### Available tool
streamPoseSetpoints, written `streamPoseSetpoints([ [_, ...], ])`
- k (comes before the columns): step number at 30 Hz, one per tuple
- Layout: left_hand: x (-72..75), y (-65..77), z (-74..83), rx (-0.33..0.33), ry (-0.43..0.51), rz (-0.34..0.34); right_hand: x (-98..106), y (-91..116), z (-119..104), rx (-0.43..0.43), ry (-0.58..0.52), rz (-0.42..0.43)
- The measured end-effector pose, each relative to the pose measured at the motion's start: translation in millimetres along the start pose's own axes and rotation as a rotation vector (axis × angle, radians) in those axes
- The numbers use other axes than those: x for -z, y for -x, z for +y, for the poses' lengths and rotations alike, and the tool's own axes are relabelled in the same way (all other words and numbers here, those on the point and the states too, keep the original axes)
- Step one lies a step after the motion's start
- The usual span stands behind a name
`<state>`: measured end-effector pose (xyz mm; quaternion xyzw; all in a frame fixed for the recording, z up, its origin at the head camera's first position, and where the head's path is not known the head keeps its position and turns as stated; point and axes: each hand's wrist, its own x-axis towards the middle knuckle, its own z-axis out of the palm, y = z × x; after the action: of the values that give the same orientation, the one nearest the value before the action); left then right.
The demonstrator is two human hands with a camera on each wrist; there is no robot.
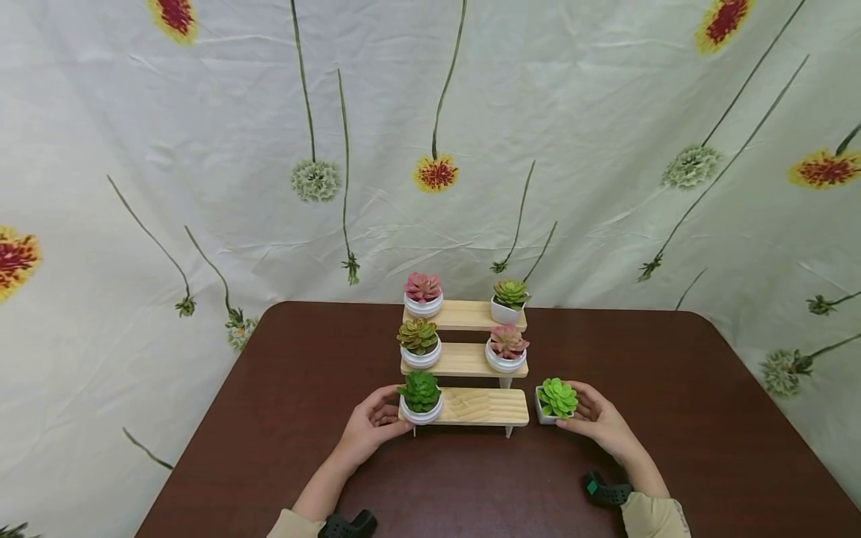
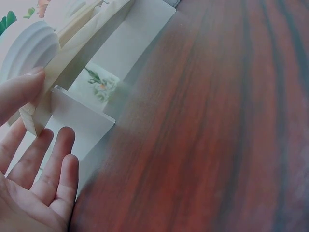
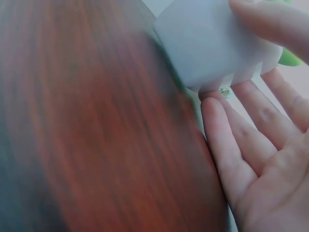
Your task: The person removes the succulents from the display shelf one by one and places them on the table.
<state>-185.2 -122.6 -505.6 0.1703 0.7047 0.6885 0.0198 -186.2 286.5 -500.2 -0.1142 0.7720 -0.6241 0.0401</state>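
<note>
Succulent [image 1: 557,397], bright green, in a square white pot [image 3: 212,43], sits pinched in my right grip [image 1: 595,421]. My left grip [image 1: 372,424] clasps the pale wooden three-tier stand [image 1: 480,406] beside a dark-green succulent [image 1: 420,391]. Beyond both grips, four pink or green succulents [image 1: 508,341] in white pots occupy upper tiers. I judge five placed, one left, the bottom tier's right end being free.
</note>
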Motion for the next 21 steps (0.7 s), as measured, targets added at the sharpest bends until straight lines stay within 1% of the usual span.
streamPoseSetpoints([
  [6,-0.3,0.0,1.0,0.005,0.002,0.005,0,-1,1,-0.007,0.004,-0.01],
  [13,-1.8,-1.0,0.8,-0.013,-0.007,-0.002,1,2,-2,-0.027,0.018,0.001],
  [17,-1.5,-1.7,0.4,-0.016,-0.018,0.004,0,1,-6,-0.041,0.048,0.006],
  [21,-0.4,-1.3,-0.9,-0.022,-0.01,0.002,-2,1,-10,-0.027,0.083,0.007],
])
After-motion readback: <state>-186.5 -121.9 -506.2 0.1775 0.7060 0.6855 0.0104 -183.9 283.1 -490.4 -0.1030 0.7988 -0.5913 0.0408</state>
